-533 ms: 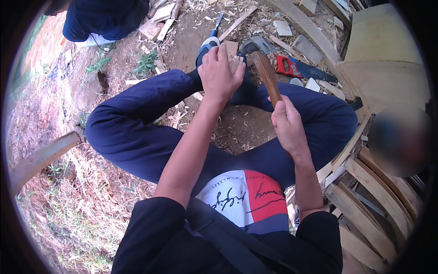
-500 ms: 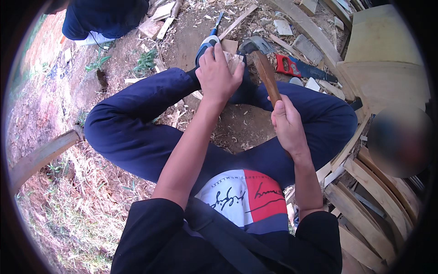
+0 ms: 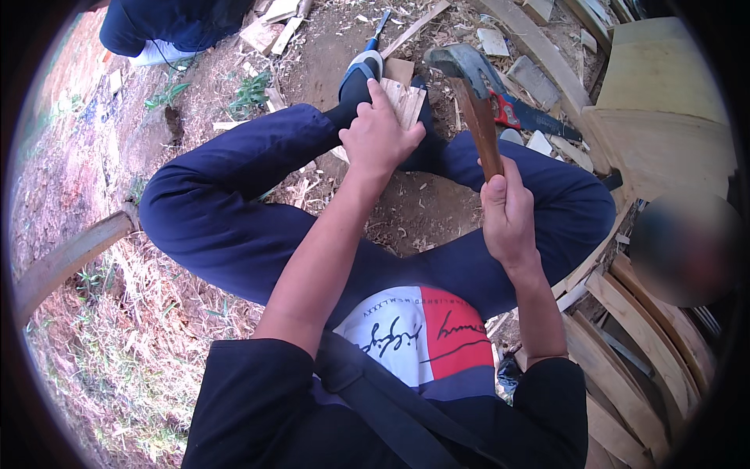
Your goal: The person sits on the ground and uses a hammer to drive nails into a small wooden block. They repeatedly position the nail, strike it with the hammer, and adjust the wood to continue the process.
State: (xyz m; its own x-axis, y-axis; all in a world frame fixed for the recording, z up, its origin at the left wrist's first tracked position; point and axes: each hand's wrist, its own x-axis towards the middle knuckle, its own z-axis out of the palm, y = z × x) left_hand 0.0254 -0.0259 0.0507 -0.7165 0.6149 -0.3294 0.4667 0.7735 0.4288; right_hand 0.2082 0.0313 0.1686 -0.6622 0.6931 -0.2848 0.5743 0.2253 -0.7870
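Observation:
My right hand point(image 3: 509, 215) is wrapped round the wooden handle of a claw hammer point(image 3: 478, 117). The hammer's metal head is up, to the right of a small pale wooden block point(image 3: 405, 102) and apart from it. My left hand point(image 3: 379, 141) grips that block near my feet, its index finger stretched along the left side and its thumb at the right edge. Part of the block lies hidden under the fingers. Whether anything is driven into it, I cannot tell.
A blue-handled chisel point(image 3: 380, 30) lies beyond my sandalled foot. Behind the hammer rests a red-handled saw point(image 3: 539, 121), partly covered. Curved boards point(image 3: 625, 344) are stacked at the right. Another person point(image 3: 172, 27) sits at the far left. Wood scraps and shavings litter the dirt.
The hammer has swung up and to the right, away from the block, with my right hand shifting right. My left fingers have moved on the block, so more of its face shows.

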